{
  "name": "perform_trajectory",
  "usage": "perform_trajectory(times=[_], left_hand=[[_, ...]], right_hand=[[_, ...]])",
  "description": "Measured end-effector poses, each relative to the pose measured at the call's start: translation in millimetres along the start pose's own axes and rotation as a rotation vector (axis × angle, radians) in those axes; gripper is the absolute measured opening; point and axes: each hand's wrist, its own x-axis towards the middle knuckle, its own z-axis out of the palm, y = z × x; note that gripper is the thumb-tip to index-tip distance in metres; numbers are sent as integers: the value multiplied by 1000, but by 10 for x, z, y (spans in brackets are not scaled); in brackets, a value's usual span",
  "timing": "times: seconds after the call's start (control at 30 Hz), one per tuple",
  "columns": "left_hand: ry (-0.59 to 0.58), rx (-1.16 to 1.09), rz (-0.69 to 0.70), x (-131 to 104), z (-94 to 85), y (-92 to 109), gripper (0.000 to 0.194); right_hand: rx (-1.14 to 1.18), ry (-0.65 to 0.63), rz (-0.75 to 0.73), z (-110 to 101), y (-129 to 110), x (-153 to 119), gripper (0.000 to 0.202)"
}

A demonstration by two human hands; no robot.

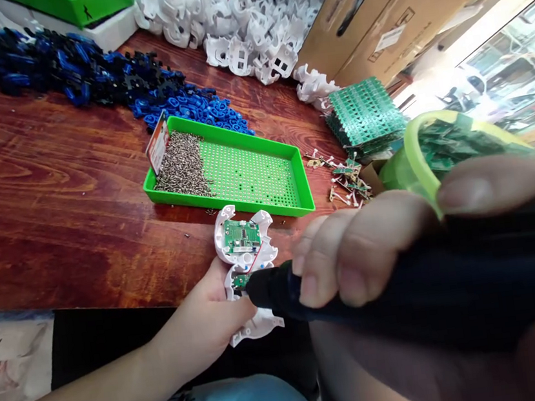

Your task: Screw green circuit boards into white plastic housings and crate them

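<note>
My left hand (222,304) grips a white plastic housing (267,252) near the table's front edge, with the thumb across its lower part. Inside the housing sit a green circuit board (242,235) and a smaller green board (241,280); a red wire shows between them. My right hand (365,247) is wrapped round a dark electric screwdriver (404,281), large and close to the camera. The screwdriver's nose points left and overlaps the lower part of the housing. Its tip hides the spot behind it, so contact cannot be made out.
A green tray (302,183) holding small screws (180,165) lies just beyond the housing. Blue and black plastic parts (76,68) and white shells (246,27) are heaped behind. On the right are stacked green boards (364,110), a yellow-green bucket (412,150) and cardboard boxes (381,11).
</note>
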Motion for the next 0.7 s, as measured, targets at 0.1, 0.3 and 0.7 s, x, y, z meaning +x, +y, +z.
perform_trajectory(times=[0.1, 0.3, 0.7], left_hand=[[-8, -15, -2, -2, 9, 3, 85], [7, 3, 94, 38, 33, 16, 77], [102, 63, 65, 16, 86, 48, 58]], right_hand=[[319, -16, 127, -28, 0, 13, 48], [521, 91, 86, 85, 13, -30, 52], [384, 288, -9, 341, -99, -5, 37]])
